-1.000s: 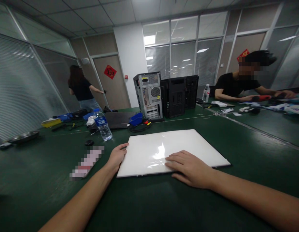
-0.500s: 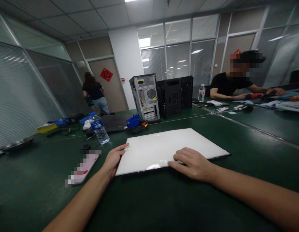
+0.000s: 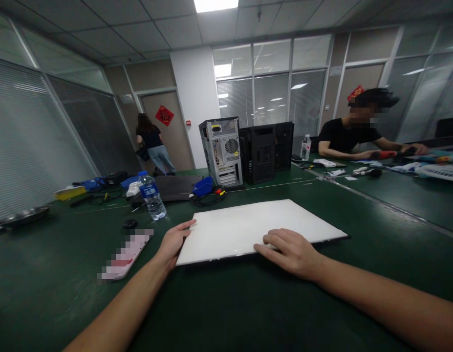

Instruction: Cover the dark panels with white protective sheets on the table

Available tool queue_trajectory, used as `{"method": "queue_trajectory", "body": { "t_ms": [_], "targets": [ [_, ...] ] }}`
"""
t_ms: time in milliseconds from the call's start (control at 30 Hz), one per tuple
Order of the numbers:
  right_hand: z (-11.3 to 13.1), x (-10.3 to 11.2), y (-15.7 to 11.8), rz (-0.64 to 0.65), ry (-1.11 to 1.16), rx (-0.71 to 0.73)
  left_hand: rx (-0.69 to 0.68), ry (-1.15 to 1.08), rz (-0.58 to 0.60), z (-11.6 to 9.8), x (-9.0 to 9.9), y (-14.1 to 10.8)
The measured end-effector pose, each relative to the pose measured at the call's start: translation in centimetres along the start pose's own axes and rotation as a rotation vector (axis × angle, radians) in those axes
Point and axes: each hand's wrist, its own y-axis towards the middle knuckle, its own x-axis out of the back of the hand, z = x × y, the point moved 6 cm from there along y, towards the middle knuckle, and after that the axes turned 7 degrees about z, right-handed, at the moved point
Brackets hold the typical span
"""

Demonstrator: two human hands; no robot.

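A flat white panel (image 3: 233,225) with a thin dark edge lies over the green table (image 3: 219,308), its near edge a little raised. My left hand (image 3: 174,242) grips the panel's left edge, thumb and fingers on its rim. On the near edge, right of the middle, rests my right hand (image 3: 290,249), its fingers bent over the white surface and the thumb along the rim. Whether its fingertips grip the panel or only touch it is hard to tell. A pink phone-like object (image 3: 129,256) lies left of my left hand.
Behind the panel stand a water bottle (image 3: 152,196), an open computer case (image 3: 223,154) and black cases (image 3: 263,151). A blue item (image 3: 203,186) with cables lies nearby. Across the table at right sits a person (image 3: 343,137); another person (image 3: 152,142) stands back left.
The view has tilted slightly upward. Both hands keep their places on the panel. The glare on its near edge has mostly gone, and the standing person in the back has shifted slightly.
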Motion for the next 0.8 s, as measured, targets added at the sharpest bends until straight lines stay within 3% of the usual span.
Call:
{"method": "queue_trajectory", "body": {
  "t_ms": [133,367,600,800],
  "targets": [
    [-1.6,1.0,0.0,-0.048,0.017,-0.064,0.023,-0.007,0.018,0.1,-0.3,-0.3],
    [-7.2,5.2,-0.7,-0.117,-0.075,-0.346,-0.06,0.04,0.249,-0.5,-1.8,-1.2],
    [-8.7,11.7,-3.8,-0.065,-0.255,-0.393,-0.17,0.567,0.071,-0.2,0.3,0.9],
    [-10.9,16.0,-8.1,0.093,-0.441,-0.6,-0.39,1.068,-0.023,-1.2,0.7,0.8]
  ]
}}
